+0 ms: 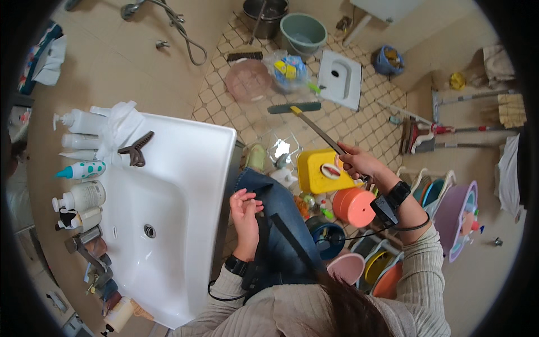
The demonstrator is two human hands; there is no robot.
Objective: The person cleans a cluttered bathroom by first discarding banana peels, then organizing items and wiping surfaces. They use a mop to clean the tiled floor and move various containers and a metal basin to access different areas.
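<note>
My right hand point(357, 162) grips the handle of a long floor brush point(320, 132). Its green bristle head point(294, 108) with a yellow joint is over the tiled floor point(227, 105), towards the squat toilet; whether it touches the tiles I cannot tell. My left hand point(245, 212) holds nothing, its fingers loosely bent and apart, beside the edge of the white washbasin point(185, 130). Below my right hand stands a yellow lidded bin point(311, 175) with a red and white handle. An orange stool or bucket point(353, 206) is close by it.
A squat toilet point(349, 90), a pink basin point(248, 80), a plastic bag point(290, 71) and a green bucket point(303, 33) are ahead. Brooms and mops point(421, 135) lean on the right wall, above stacked basins point(454, 219). Bottles point(84, 196) and a hair claw point(138, 151) line the washbasin.
</note>
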